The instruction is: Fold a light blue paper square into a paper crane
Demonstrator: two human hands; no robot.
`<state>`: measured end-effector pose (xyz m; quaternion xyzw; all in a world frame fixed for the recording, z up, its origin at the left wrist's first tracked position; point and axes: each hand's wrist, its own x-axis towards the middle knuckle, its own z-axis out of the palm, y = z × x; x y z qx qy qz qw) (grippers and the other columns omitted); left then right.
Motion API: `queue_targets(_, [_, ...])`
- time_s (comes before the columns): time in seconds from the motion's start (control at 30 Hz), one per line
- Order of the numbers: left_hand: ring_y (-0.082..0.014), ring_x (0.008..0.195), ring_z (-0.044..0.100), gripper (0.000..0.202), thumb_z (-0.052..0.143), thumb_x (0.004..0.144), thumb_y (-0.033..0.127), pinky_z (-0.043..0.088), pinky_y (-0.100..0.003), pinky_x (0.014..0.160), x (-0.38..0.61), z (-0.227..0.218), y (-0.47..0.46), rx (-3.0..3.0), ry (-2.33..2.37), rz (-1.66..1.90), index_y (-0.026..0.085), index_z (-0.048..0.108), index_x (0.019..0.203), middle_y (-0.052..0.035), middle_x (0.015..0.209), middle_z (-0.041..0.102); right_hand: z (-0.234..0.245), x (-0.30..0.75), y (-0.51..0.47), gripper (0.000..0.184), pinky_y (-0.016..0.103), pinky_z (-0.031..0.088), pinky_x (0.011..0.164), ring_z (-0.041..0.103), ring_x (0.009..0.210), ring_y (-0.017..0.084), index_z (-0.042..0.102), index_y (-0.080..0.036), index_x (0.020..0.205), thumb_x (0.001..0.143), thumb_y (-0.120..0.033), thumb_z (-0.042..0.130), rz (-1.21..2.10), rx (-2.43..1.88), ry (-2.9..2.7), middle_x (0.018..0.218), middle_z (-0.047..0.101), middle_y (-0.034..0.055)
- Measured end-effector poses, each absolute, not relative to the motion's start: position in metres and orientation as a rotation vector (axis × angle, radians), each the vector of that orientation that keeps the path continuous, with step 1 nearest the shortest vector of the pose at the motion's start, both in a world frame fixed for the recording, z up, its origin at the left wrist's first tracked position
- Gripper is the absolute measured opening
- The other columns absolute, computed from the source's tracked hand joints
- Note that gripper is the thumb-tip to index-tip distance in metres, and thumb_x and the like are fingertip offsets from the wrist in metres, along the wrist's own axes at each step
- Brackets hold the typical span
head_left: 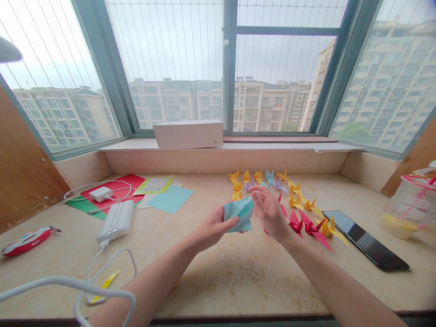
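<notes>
A partly folded light blue sheet of origami paper (240, 217) is held up above the counter between both hands. My left hand (215, 225) grips its left side, thumb lying across the front. At the paper's upper right corner, my right hand (270, 211) pinches the edge between thumb and fingers. Beyond and to the right of the hands stand several folded paper cranes: yellow ones (295, 201), red ones (312, 227), a light blue one (270, 176) and a purple one (279, 184). My right hand and forearm hide some of the red cranes.
Flat coloured sheets, including a blue one (172, 198) and a red one (127, 185), lie left under a charger (101, 194). Nearby are a white power bank (117, 220), a cable (68, 282) and a red-and-white object (29, 240). A phone (366, 240) and plastic cup (407, 206) sit right; a white box (188, 135) stands on the sill.
</notes>
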<state>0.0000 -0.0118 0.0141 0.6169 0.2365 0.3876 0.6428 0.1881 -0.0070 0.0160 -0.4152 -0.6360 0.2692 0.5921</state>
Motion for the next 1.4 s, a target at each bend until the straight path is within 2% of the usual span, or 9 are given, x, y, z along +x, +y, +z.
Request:
queue_targets(0.1, [-0.0178, 0.083, 0.066, 0.041, 0.071, 0.081, 0.043, 0.054, -0.036, 0.083, -0.002, 0.014, -0.009, 1.398, 0.538, 0.883, 0.015, 0.060, 0.108, -0.0059, 0.094, 0.067, 0.018, 0.187, -0.008, 0.050, 0.027, 0.047, 0.058, 0.060, 0.065, 0.017, 0.051, -0.020, 0.119, 0.088, -0.060, 0.052, 0.866, -0.816, -1.506, 0.076, 0.063, 0.0018])
queue_targets(0.2, [-0.0173, 0.082, 0.066, 0.040, 0.070, 0.082, 0.044, 0.053, -0.035, 0.082, -0.004, 0.014, -0.009, 1.391, 0.514, 0.868, 0.015, 0.060, 0.107, -0.0068, 0.094, 0.068, 0.018, 0.187, -0.008, 0.049, 0.030, 0.052, 0.070, 0.065, 0.076, 0.019, 0.056, -0.019, 0.111, 0.085, -0.060, 0.059, 0.937, -0.779, -1.536, 0.087, 0.068, 0.0056])
queue_targets(0.33, [-0.0176, 0.078, 0.068, 0.041, 0.070, 0.082, 0.045, 0.054, -0.033, 0.075, -0.003, 0.015, -0.013, 1.401, 0.482, 0.831, 0.016, 0.058, 0.108, -0.0070, 0.091, 0.070, 0.015, 0.188, -0.008, 0.039, 0.028, 0.051, 0.064, 0.063, 0.069, 0.019, 0.064, -0.018, 0.086, 0.084, -0.057, 0.061, 0.796, -0.896, -1.530, 0.078, 0.068, 0.0044])
queue_targets(0.53, [-0.0183, 0.073, 0.069, 0.043, 0.064, 0.084, 0.052, 0.054, -0.033, 0.070, 0.003, 0.014, -0.018, 1.376, 0.481, 0.794, 0.019, 0.053, 0.109, -0.0058, 0.085, 0.068, 0.013, 0.184, -0.015, 0.031, 0.025, 0.045, 0.056, 0.057, 0.059, 0.015, 0.063, -0.019, 0.074, 0.087, -0.047, 0.061, 0.451, -1.066, -1.526, 0.065, 0.064, 0.0007])
queue_targets(0.63, [-0.0148, 0.061, 0.066, 0.046, 0.071, 0.079, 0.049, 0.052, -0.028, 0.060, 0.006, 0.010, -0.016, 1.400, 0.562, 0.860, 0.018, 0.050, 0.105, -0.0015, 0.076, 0.065, 0.012, 0.181, -0.016, 0.026, 0.024, 0.043, 0.049, 0.057, 0.054, 0.015, 0.063, -0.019, 0.091, 0.087, -0.045, 0.060, 0.507, -1.059, -1.478, 0.063, 0.063, -0.0003])
queue_targets(0.73, [-0.0113, 0.051, 0.059, 0.042, 0.069, 0.081, 0.050, 0.046, -0.023, 0.050, 0.007, 0.008, -0.010, 1.433, 0.592, 0.927, 0.015, 0.053, 0.097, 0.0002, 0.068, 0.062, 0.014, 0.180, -0.014, 0.037, 0.023, 0.043, 0.045, 0.058, 0.049, 0.015, 0.054, -0.020, 0.114, 0.086, -0.045, 0.061, 0.684, -1.006, -1.397, 0.061, 0.063, -0.0023])
queue_targets(1.0, [-0.0099, 0.046, 0.054, 0.038, 0.061, 0.086, 0.051, 0.039, -0.022, 0.044, 0.003, 0.009, -0.002, 1.481, 0.670, 0.987, 0.014, 0.058, 0.081, 0.0008, 0.056, 0.057, 0.024, 0.186, -0.011, 0.041, 0.024, 0.043, 0.051, 0.058, 0.052, 0.014, 0.053, -0.020, 0.115, 0.087, -0.050, 0.059, 0.899, -0.887, -1.415, 0.058, 0.060, -0.0049])
queue_targets(1.2, [-0.0103, 0.044, 0.056, 0.039, 0.064, 0.083, 0.050, 0.041, -0.021, 0.043, 0.001, 0.010, 0.002, 1.486, 0.691, 1.007, 0.011, 0.062, 0.085, 0.0000, 0.058, 0.060, 0.016, 0.184, -0.005, 0.035, 0.030, 0.049, 0.064, 0.060, 0.064, 0.016, 0.068, -0.016, 0.076, 0.080, -0.051, 0.068, 0.942, -0.905, -1.522, 0.068, 0.067, 0.0025])
queue_targets(1.4, [-0.0094, 0.041, 0.058, 0.041, 0.067, 0.080, 0.052, 0.040, -0.020, 0.038, 0.000, 0.017, -0.001, 1.412, 0.769, 1.049, 0.011, 0.060, 0.079, -0.0050, 0.070, 0.068, 0.016, 0.187, -0.003, 0.036, 0.026, 0.042, 0.055, 0.054, 0.053, 0.012, 0.065, -0.016, 0.064, 0.078, -0.049, 0.069, 0.834, -0.988, -1.329, 0.057, 0.062, -0.0005])
